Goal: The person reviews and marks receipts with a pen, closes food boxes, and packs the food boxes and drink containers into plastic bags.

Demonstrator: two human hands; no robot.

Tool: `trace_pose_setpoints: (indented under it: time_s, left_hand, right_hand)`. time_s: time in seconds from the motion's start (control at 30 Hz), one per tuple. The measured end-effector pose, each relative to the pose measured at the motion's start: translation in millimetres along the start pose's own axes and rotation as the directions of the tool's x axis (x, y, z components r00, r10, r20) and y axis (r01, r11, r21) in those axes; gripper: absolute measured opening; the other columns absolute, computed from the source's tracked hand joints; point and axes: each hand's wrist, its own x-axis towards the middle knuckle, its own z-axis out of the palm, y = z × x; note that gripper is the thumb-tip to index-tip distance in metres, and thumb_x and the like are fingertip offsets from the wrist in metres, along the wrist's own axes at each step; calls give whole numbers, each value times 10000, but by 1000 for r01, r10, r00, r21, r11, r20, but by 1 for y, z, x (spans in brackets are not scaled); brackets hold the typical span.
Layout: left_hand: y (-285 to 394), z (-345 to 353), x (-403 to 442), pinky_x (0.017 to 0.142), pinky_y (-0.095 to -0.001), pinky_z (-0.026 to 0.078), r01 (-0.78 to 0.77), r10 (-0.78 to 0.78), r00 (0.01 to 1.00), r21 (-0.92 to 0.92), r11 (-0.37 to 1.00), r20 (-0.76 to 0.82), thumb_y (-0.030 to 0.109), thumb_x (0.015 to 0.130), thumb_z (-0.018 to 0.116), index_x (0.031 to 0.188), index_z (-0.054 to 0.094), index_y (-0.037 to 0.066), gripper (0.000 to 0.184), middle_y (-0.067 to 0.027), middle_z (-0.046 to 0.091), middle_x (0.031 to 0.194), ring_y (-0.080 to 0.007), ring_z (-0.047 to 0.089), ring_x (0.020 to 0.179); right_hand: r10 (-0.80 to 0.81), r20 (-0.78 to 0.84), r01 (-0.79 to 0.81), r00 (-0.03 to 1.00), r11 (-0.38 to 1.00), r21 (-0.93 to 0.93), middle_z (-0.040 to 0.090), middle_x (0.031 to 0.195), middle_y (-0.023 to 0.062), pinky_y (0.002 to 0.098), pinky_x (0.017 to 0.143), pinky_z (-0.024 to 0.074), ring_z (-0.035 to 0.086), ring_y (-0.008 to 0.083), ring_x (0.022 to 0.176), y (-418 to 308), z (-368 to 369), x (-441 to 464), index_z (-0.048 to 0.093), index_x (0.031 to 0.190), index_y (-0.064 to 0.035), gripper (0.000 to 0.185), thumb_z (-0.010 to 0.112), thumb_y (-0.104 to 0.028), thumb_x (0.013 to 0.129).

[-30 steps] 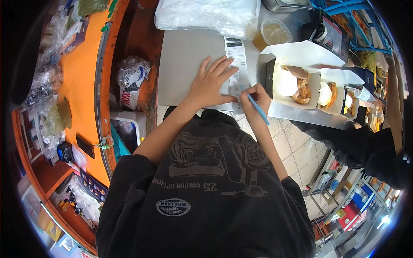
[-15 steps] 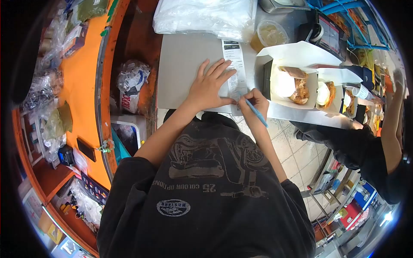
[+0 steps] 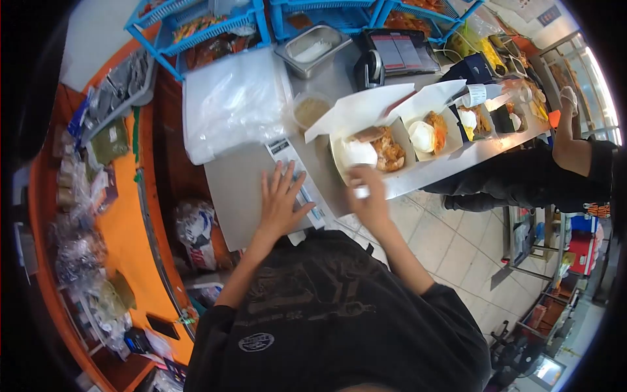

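Note:
My left hand [image 3: 281,201] lies with fingers spread on a long printed receipt [image 3: 294,160], pressing it to the metal counter. A light-blue bit [image 3: 318,212], probably the pen, shows on the paper by my thumb; most of it is hidden. My right hand [image 3: 369,199] is smeared by motion at the counter's front edge, just below the nearest open takeaway box [image 3: 335,153]. That box holds white rice [image 3: 359,154] and fried chicken [image 3: 390,155]. A small white patch shows at my right fingers; I cannot tell whether they hold it.
More open food boxes [image 3: 403,117] line the counter rightward. Behind stand a lidded tub [image 3: 310,111], a stack of plastic bags [image 3: 235,108], a steel pan [image 3: 313,52] and a touchscreen terminal [image 3: 401,51]. Another person's arm [image 3: 567,134] is at the far right.
My right hand has left the receipt, where it was writing with a blue pen, and moved right toward the nearest box. My left hand stays on the receipt. The view has turned.

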Motion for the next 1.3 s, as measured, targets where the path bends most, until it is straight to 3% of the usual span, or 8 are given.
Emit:
trace_pose_setpoints:
  time_s: [0.17,0.53,0.63,0.73,0.83,0.9,0.97,1.3]
  left_hand:
    - [53,-2,72,711,-441,471,373,-290,907,-265,889,305,423,786,641,879,647,8,426,-158,658,884,-346,622,822]
    - [24,-65,-8,644,-496,466,448,-344,879,-325,833,331,250,838,537,696,607,-68,355,-255,600,682,-430,594,652]
    - [-1,-74,-23,631,-478,460,515,-387,839,-328,792,383,229,852,588,690,592,-75,345,-241,594,652,-422,581,619]
    - [14,-125,7,619,-449,454,512,-531,848,-249,822,-9,201,847,642,779,604,-53,265,-235,603,692,-401,582,636]
    - [11,-131,59,640,-415,468,-36,-117,896,-332,943,-427,120,868,604,952,602,9,139,-205,629,785,-371,600,686]
    - [-11,-99,68,656,-405,480,62,-145,983,-541,839,-111,103,878,577,1018,592,36,156,-186,643,839,-361,611,715]
    - [-19,-93,74,676,-363,488,-21,-78,975,-442,897,-207,59,880,557,1018,592,21,147,-175,643,844,-320,633,740]
    - [-27,-91,76,704,-328,505,-286,71,923,-548,786,-379,-59,785,600,833,635,-14,74,-126,673,889,-226,660,798]
  right_hand:
    - [222,-505,-403,834,870,-284,568,701,111,335,592,458,562,218,618,73,-66,-1,557,861,2,216,659,-187,847]
    - [565,168,-583,808,808,87,636,625,109,274,502,457,599,155,508,46,-36,-46,611,981,31,234,656,-117,807]
    - [433,200,-388,879,893,-230,614,609,97,293,521,458,590,167,522,19,-35,-29,614,962,20,261,694,-160,791]
    - [-53,-124,6,991,935,-356,570,876,147,355,738,439,545,283,820,0,-43,21,600,1017,-9,306,707,-153,769]
    - [-311,-52,277,949,900,-337,600,976,163,411,807,434,561,350,950,-14,-27,84,589,1068,-10,266,634,-82,816]
    - [-241,101,261,965,922,-286,630,960,157,403,810,457,596,350,935,-10,-24,96,590,1091,-13,264,608,-53,831]
    - [18,292,60,956,965,-255,661,949,150,382,812,485,635,341,911,1,-29,101,587,1128,-19,286,585,-23,843]
    - [-171,168,102,971,928,359,702,939,115,296,800,488,658,185,885,17,-29,94,711,899,-6,134,615,14,808]
